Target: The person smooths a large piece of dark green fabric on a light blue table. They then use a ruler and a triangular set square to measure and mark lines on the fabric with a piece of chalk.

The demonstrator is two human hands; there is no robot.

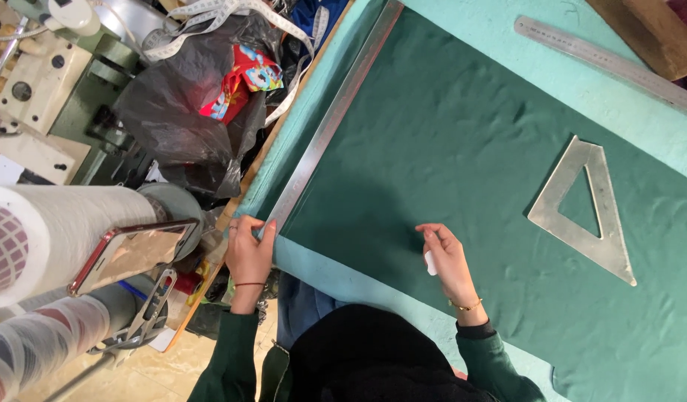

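Green fabric (pixel 462 149) flat on bench (pixel 462 30). Left hand (pixel 248 253) pinches long steel ruler (pixel 332 123) end at fabric edge; right hand (pixel 449 257) grips white chalk (pixel 430 263). Best keep ruler pinned, chalk tight along edge.

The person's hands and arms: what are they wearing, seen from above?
Both arms are in dark green long sleeves. The left hand has a thin red thread bracelet at the wrist. The right hand has a slim gold-coloured bracelet just above a dark cuff. No gloves on either.
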